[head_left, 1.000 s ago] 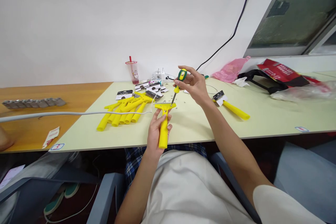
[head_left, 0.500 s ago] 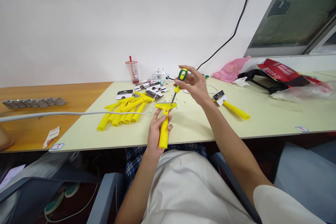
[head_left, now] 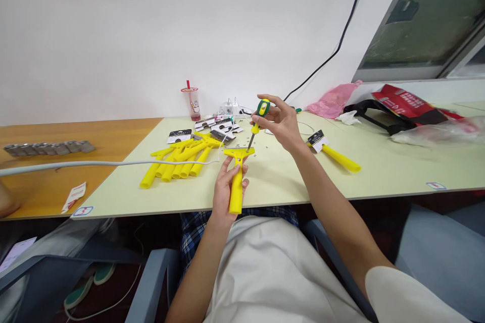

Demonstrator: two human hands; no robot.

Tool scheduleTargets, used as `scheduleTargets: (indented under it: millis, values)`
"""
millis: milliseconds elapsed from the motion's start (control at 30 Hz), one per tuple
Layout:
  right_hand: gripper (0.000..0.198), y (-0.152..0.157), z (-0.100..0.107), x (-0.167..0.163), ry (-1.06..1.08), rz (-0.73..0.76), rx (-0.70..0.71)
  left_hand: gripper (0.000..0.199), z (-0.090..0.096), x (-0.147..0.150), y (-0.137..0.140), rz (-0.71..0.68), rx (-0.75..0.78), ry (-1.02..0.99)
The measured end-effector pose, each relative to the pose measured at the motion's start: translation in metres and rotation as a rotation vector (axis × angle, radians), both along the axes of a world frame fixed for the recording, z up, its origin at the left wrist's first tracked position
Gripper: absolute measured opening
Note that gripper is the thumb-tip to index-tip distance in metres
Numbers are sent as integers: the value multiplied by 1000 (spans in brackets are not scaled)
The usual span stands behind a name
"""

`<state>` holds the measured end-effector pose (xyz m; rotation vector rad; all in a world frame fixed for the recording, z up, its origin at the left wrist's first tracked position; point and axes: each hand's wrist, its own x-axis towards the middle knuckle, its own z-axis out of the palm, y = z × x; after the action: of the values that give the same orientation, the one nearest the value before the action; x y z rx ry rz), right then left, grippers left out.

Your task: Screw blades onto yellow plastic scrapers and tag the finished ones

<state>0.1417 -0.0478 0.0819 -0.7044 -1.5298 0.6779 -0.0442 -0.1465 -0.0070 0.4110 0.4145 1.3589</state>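
Observation:
My left hand (head_left: 226, 187) is closed around the handle of a yellow scraper (head_left: 236, 189), its wide head pointing away from me. In my right hand (head_left: 282, 123) is a yellow and green screwdriver (head_left: 260, 113), gripped at the handle between thumb and fingers. The screwdriver slants down, its tip at the right side of the scraper's head; whether it sits in a screw is too small to tell. Small screws (head_left: 238, 145) are scattered on the table just beyond the head. To the left lies a pile of several yellow scrapers (head_left: 189, 154).
Black-and-white cards (head_left: 180, 136) lie behind the pile, near a cup with a straw (head_left: 192, 103). A carded scraper (head_left: 341, 158) rests on the right. A white cable (head_left: 113, 163) crosses from the left. Metal pieces (head_left: 49, 148) line the wooden table. A pink bag (head_left: 333, 101) lies at the wall.
Almost nothing differs. The scraper's head has shifted very slightly to the left, and the screwdriver tip stays at its right side.

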Motion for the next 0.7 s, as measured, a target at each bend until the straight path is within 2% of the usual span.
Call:
scheduleTargets:
  millis: [533, 700]
  values:
    - [77, -1, 0, 1, -31, -21, -24, 63, 2, 1, -1, -4, -1, 4]
    - [72, 3, 0, 2, 20, -38, -72, 59, 2, 0, -2, -12, 8, 8]
